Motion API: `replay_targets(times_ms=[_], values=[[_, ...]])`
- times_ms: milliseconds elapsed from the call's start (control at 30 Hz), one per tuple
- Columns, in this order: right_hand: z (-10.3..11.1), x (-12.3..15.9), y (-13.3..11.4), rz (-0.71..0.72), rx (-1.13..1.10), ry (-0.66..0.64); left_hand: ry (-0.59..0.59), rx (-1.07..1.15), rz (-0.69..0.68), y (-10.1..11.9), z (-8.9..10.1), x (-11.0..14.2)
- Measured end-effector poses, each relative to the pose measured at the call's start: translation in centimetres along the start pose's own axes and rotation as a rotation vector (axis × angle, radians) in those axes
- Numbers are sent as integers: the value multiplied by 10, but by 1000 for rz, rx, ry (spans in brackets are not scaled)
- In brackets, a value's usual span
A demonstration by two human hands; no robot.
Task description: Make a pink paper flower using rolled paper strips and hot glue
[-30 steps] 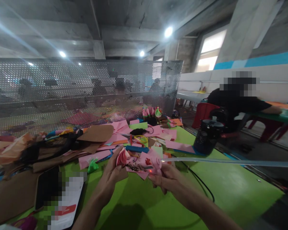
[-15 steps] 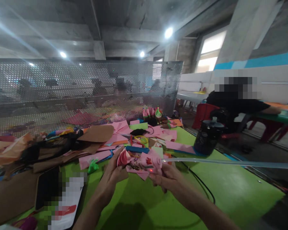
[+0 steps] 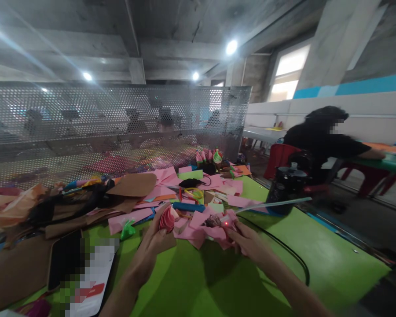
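My left hand (image 3: pixel 155 240) is closed round a pink folded paper piece (image 3: pixel 167 219), held just above the green table (image 3: pixel 237 277). My right hand (image 3: pixel 247 242) is closed on a pink glue gun (image 3: pixel 222 224) with a small red light; a clear glue stick (image 3: pixel 272 204) juts out of its back toward the right. Between the hands lie loose pink paper scraps (image 3: pixel 193 226). A black cord (image 3: pixel 284 248) runs from the gun across the table to the right.
Pink, orange and brown paper sheets (image 3: pixel 135 185) and scissors litter the far side. A black jug (image 3: pixel 285 189) stands at the right edge, a phone and printed card (image 3: pixel 82 268) lie at the left. A perforated metal screen (image 3: pixel 119 127) closes the back. A seated person (image 3: pixel 320 141) is at the right.
My right hand has moved right and down with the glue gun, and the glue stick now points up-right. My left hand has barely moved.
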State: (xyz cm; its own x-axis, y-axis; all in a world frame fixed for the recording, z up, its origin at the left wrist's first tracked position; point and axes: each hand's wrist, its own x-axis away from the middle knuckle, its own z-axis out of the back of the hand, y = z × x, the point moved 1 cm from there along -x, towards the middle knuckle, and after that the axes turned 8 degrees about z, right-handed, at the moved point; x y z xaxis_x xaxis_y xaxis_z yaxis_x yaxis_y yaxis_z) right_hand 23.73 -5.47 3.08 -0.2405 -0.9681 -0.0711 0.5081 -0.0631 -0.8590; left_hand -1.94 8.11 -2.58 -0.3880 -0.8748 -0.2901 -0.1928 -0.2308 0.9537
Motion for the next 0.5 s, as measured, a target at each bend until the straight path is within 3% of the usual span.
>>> replay_targets(times_ms=[167,267,367,500], values=[[11,2,5,169,606,156,-28,15,-7,3,4,-1],[13,9,-6,203,795,236,-44,72,-4,5,4,-1],[5,17,-27,382,729,238,-38,97,2,6,1,-1],[-22,23,-64,654,275,9,-21,109,10,4,-5,0]])
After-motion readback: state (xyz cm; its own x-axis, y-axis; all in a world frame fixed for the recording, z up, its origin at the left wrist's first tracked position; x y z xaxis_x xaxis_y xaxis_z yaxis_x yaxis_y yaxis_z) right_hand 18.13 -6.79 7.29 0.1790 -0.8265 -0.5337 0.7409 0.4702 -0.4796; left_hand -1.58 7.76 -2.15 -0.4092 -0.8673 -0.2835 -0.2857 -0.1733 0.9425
